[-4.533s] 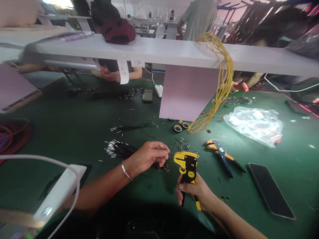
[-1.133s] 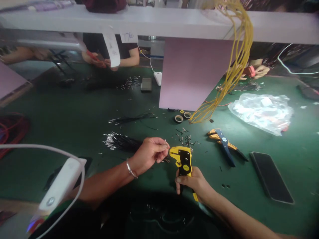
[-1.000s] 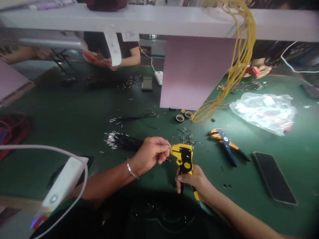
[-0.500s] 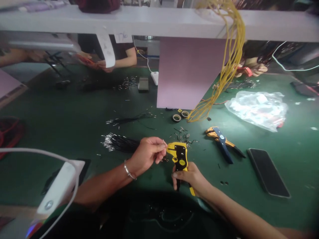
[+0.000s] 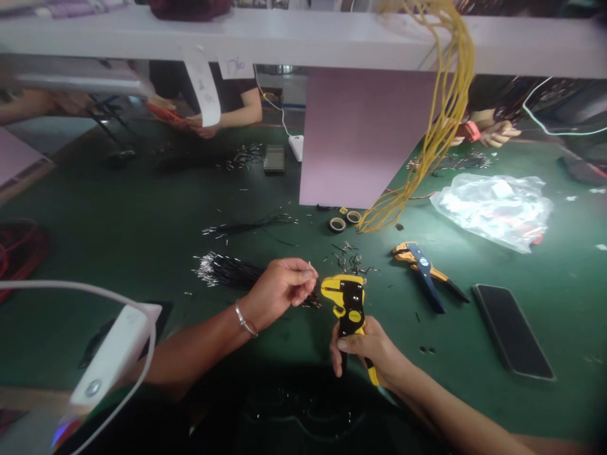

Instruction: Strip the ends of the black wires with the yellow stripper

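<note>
My right hand [image 5: 363, 347] is wrapped round the handles of a yellow and black wire stripper [image 5: 349, 297], its jaws pointing left. Just left of those jaws, my left hand [image 5: 289, 281] pinches a thin wire [image 5: 310, 265]; only a small light tip shows above the fingers. A gap lies between the fingertips and the jaws. A bundle of black wires [image 5: 227, 270] with bare silvery ends lies beside and partly behind my left hand. Short black offcuts [image 5: 351, 260] are scattered beyond the tool.
A second wire stripper [image 5: 424, 272] and a phone [image 5: 513, 332] lie at right. Yellow wires [image 5: 446, 120] hang from the shelf [image 5: 294, 38] near two tape rolls [image 5: 337, 224]. A plastic bag [image 5: 493, 208] lies behind. A white power strip [image 5: 116, 354] is at left. Co-workers' hands [image 5: 203, 126] show opposite.
The wire stripper in my right hand has moved right and slightly down, away from my left fingers. My left hand stays nearly in place, still pinching.
</note>
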`<state>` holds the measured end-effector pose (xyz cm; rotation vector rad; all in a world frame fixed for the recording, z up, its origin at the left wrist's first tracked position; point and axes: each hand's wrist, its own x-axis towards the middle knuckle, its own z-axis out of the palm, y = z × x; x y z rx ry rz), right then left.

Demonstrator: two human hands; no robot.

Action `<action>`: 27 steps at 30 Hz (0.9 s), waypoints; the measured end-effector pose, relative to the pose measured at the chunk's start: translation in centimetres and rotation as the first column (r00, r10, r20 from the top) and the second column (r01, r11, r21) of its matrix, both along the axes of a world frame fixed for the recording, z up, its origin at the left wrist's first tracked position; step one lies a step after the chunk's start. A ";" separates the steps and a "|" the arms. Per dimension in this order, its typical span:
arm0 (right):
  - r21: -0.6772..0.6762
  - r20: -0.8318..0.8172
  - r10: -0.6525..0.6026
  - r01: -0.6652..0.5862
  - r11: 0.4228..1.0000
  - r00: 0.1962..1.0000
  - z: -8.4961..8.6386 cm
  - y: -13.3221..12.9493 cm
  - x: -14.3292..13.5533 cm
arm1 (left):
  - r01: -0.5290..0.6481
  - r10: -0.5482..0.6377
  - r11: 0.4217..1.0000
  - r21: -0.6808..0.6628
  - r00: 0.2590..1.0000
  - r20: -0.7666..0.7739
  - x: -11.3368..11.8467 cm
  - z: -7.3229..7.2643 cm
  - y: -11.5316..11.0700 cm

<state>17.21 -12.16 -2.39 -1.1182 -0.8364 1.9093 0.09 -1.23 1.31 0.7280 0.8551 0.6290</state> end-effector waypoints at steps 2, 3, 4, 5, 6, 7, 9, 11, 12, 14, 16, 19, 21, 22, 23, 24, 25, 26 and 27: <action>-0.004 0.013 -0.014 0.014 1.000 1.000 0.0 0.0 0.0 | 0.002 -0.002 1.000 0.007 1.000 0.000 0.0 -0.1 -0.2; -0.002 0.019 -0.034 0.034 0.999 0.999 -0.1 0.1 0.0 | 0.006 -0.006 1.000 0.015 1.000 0.000 0.1 -0.2 -0.3; 0.000 0.027 -0.053 0.053 0.999 0.998 -0.1 0.2 -0.1 | 0.007 -0.007 1.000 0.025 1.000 -0.002 0.1 -0.3 -0.3; 0.004 0.034 -0.064 0.064 0.998 0.997 -0.1 0.3 -0.1 | 0.004 -0.004 0.999 0.039 1.000 -0.006 0.1 -0.3 -0.4; 0.007 0.041 -0.067 0.067 0.998 0.997 -0.1 0.4 -0.2 | -0.003 0.004 0.999 0.053 1.000 -0.010 0.1 -0.3 -0.4; 0.010 0.046 -0.065 0.065 0.998 0.997 0.0 0.5 -0.2 | -0.011 0.012 0.998 0.065 1.000 -0.015 0.1 -0.3 -0.4; 0.012 0.045 -0.055 0.054 0.998 0.997 0.1 0.6 -0.3 | -0.021 0.023 0.997 0.073 1.000 -0.017 0.0 -0.2 -0.1; 0.010 0.023 -0.030 0.030 0.999 0.999 0.2 0.6 -0.2 | -0.022 0.023 0.998 0.057 1.000 -0.016 -0.1 0.0 0.1; 0.007 0.006 -0.003 0.003 1.000 1.000 0.2 0.4 -0.2 | -0.022 0.022 0.999 0.044 1.000 -0.016 -0.2 0.0 0.3; 0.003 -0.035 0.058 -0.058 0.998 0.998 0.2 0.2 0.0 | -0.017 0.017 1.000 0.023 1.000 -0.013 -0.2 0.1 0.5; 0.006 -0.061 0.081 -0.081 0.997 0.995 0.1 -0.1 0.2 | -0.005 0.005 1.000 0.013 1.000 -0.005 -0.1 -0.1 0.5; 0.003 -0.074 0.053 -0.053 0.999 0.996 0.0 -0.2 0.4 | -0.009 0.009 1.000 0.009 1.000 0.003 -0.1 -0.4 0.4; -0.012 -0.073 0.030 -0.031 0.999 0.997 0.0 -0.2 0.4 | -0.015 0.015 1.000 0.011 1.000 0.009 -0.1 -0.6 0.4; -0.018 -0.066 0.025 -0.026 0.999 0.998 0.0 -0.2 0.4 | -0.015 0.015 1.000 0.013 1.000 0.011 -0.1 -0.7 0.4; -0.022 -0.059 0.019 -0.020 1.000 0.998 0.0 -0.2 0.3 | -0.013 0.013 1.000 0.015 1.000 0.011 0.0 -0.7 0.4; -0.021 -0.052 0.014 -0.015 1.000 0.999 0.0 -0.1 0.2 | -0.010 0.010 1.000 0.018 1.000 0.010 0.0 -0.7 0.4; -0.018 -0.048 0.008 -0.009 1.000 0.999 0.0 -0.1 0.1 | -0.009 0.009 1.000 0.022 1.000 0.007 0.1 -0.8 0.3; -0.012 -0.048 -0.001 0.000 1.000 0.999 -0.1 -0.1 0.0 | -0.009 0.009 1.000 0.026 1.000 0.004 0.1 -0.8 0.2; -0.005 -0.049 -0.013 0.013 1.000 0.999 -0.2 0.0 -0.1 | -0.012 0.011 0.999 0.029 1.000 0.003 0.2 -0.8 0.1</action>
